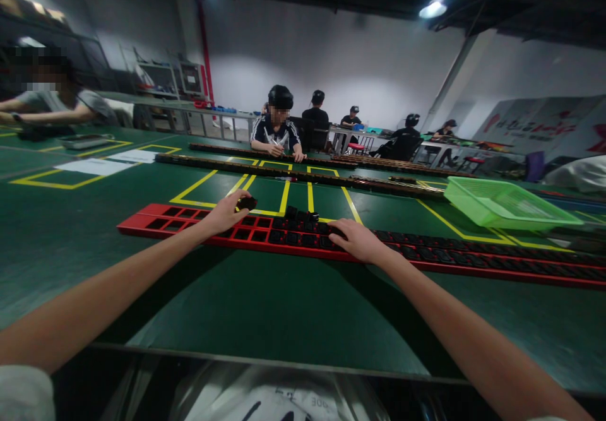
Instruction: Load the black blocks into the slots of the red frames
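Note:
A long red tray (142, 220) with rows of square pockets lies across the green table in front of me. Its left pockets are bare; from the middle to the right they hold small black parts (303, 226). My left hand (228, 213) hovers over the tray with its fingers closed on a small black part (246, 203). My right hand (356, 239) rests on the tray, fingers curled down onto the black parts in the pockets; I cannot see whether it holds one.
A green plastic basket (502, 203) stands at the right beyond the tray. Yellow tape lines (284, 197) mark the table. More long trays (303, 175) lie further back, where a seated person (279, 130) works. Other people sit at the left and behind.

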Motion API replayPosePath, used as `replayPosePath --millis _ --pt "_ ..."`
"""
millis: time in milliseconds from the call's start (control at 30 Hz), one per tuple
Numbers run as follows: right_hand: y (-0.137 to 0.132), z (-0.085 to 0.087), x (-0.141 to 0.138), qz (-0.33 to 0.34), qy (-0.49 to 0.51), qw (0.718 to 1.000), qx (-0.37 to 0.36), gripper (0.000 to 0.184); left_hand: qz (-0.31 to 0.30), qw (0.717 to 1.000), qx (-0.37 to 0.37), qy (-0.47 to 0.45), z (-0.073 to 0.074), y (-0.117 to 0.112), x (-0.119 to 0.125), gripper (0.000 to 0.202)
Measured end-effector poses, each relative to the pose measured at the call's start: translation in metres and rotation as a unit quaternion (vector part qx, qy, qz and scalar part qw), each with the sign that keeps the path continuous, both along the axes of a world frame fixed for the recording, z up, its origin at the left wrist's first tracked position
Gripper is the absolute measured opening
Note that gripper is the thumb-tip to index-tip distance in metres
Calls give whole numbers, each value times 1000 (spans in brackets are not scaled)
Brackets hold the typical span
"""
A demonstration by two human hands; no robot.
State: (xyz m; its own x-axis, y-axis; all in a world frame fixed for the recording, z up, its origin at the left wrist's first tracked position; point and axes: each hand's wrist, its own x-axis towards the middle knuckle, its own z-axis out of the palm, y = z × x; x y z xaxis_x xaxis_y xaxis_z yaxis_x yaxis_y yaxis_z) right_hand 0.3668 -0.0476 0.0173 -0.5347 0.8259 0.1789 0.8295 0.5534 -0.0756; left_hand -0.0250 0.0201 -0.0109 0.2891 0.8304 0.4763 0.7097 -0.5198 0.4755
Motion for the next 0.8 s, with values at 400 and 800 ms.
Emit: replayPosePath --millis 400,800 --pt "-1 0 0 1 -2 1000 6 42 -75 996 28 40 11 -11 4 36" --pt "-2 1 -2 -6 -8 1000 4 42 -197 975 3 107 16 -38 26 32"
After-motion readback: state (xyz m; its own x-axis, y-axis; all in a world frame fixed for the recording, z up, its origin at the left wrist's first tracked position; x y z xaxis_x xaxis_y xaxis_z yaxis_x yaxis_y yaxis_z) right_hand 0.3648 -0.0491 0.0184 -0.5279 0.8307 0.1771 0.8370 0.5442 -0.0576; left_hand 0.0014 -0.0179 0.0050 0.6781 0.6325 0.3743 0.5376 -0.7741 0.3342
